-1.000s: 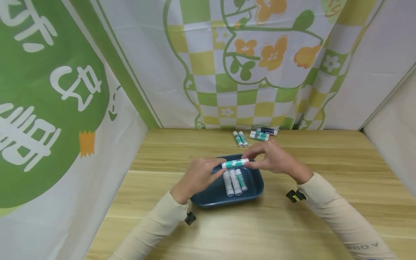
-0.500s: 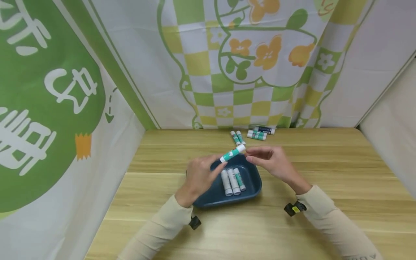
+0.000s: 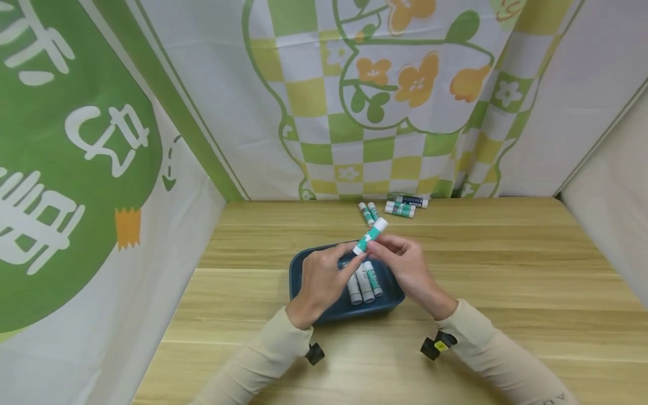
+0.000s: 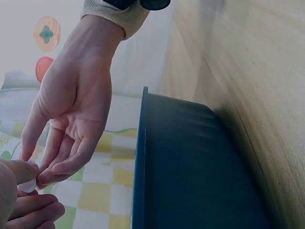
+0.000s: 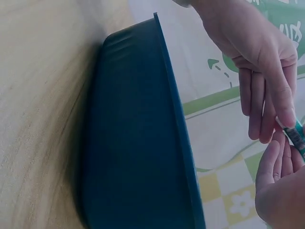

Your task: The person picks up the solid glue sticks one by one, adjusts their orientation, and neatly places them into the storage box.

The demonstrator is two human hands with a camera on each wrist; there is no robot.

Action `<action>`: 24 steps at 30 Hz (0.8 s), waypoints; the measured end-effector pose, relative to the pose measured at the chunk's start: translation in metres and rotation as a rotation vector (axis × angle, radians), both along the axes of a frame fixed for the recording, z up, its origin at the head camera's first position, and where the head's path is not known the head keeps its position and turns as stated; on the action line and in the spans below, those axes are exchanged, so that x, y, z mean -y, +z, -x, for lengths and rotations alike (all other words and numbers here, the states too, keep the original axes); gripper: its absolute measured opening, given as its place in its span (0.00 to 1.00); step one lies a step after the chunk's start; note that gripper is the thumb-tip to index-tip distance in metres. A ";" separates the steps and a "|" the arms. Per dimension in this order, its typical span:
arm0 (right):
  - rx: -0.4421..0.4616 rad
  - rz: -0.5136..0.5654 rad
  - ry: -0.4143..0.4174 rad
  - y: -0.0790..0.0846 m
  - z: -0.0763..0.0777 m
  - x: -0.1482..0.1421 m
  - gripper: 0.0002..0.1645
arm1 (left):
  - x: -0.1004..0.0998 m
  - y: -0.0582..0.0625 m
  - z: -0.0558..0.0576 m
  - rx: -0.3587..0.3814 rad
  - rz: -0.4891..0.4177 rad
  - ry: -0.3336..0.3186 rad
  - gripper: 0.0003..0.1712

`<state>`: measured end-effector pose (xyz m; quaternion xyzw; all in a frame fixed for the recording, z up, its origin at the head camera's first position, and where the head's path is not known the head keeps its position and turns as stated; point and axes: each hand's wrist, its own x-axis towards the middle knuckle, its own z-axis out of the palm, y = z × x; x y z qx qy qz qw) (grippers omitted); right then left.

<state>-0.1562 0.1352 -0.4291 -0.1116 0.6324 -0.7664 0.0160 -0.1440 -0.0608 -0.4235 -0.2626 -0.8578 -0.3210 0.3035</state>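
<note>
One green-and-white tube (image 3: 373, 233) tilts above the tray (image 3: 297, 273), its lower end pinched by the left hand (image 3: 322, 278) and a little higher by the right hand (image 3: 411, 270). A light but steady pinch probably serves best, since so round and smooth a cylinder could slip or roll. The dark blue tray looks like moulded plastic, round-cornered; three more tubes (image 3: 365, 287) lie inside it.

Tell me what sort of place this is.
Probably a small curtained work booth: printed green, yellow and white cloth-like hangings surround a pale wood-grained tabletop on the visible sides, and a dark-blue rounded rectangular tray there holds small cylindrical tubes.
</note>
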 end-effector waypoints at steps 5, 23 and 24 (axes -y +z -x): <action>0.010 -0.014 -0.016 0.001 0.000 0.002 0.18 | -0.001 -0.001 -0.001 0.031 0.020 0.003 0.16; 0.014 -0.746 0.133 0.016 0.019 0.008 0.15 | 0.087 -0.005 -0.014 0.510 0.546 -0.076 0.77; 0.006 -0.775 0.134 0.016 0.021 0.011 0.14 | 0.092 -0.007 -0.016 0.515 0.545 -0.071 0.78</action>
